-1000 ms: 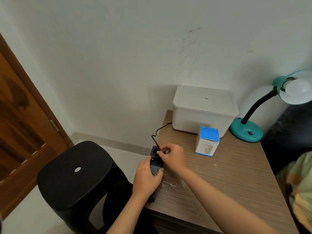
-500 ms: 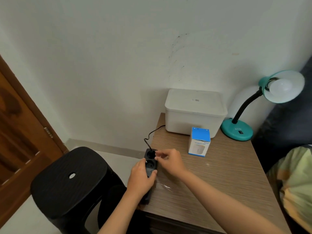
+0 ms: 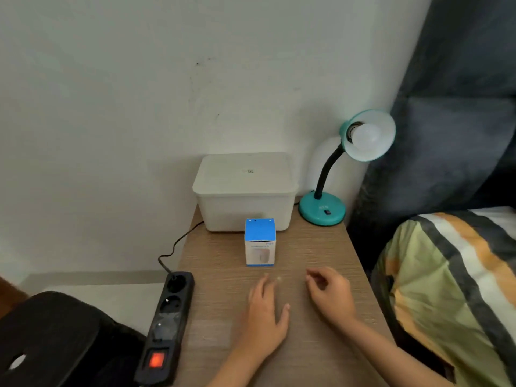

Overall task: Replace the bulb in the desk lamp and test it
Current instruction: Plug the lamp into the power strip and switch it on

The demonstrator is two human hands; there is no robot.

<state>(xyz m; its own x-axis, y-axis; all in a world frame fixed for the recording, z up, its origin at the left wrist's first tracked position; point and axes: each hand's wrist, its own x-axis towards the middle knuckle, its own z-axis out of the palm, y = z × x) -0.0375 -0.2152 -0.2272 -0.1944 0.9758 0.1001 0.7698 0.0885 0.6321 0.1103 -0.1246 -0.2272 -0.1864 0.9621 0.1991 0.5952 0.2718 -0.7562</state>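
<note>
A teal desk lamp (image 3: 322,212) stands at the table's back right, its shade turned toward me with a white bulb (image 3: 365,136) in the socket, unlit. A blue and white bulb box (image 3: 260,242) stands mid-table. A black power strip (image 3: 167,325) lies along the left edge, its red switch (image 3: 156,360) glowing and the lamp's plug in its far socket. My left hand (image 3: 265,317) rests flat on the wood, fingers apart, holding nothing. My right hand (image 3: 331,293) hovers beside it with fingers loosely curled, nothing in it.
A white lidded plastic box (image 3: 244,191) sits against the wall behind the bulb box. A black stool (image 3: 53,339) stands left of the table. A striped pillow (image 3: 452,289) and a dark curtain (image 3: 460,107) are on the right.
Both hands left the power strip and moved right onto the middle of the table. The view swung right and down, bringing the strip's glowing switch into sight.
</note>
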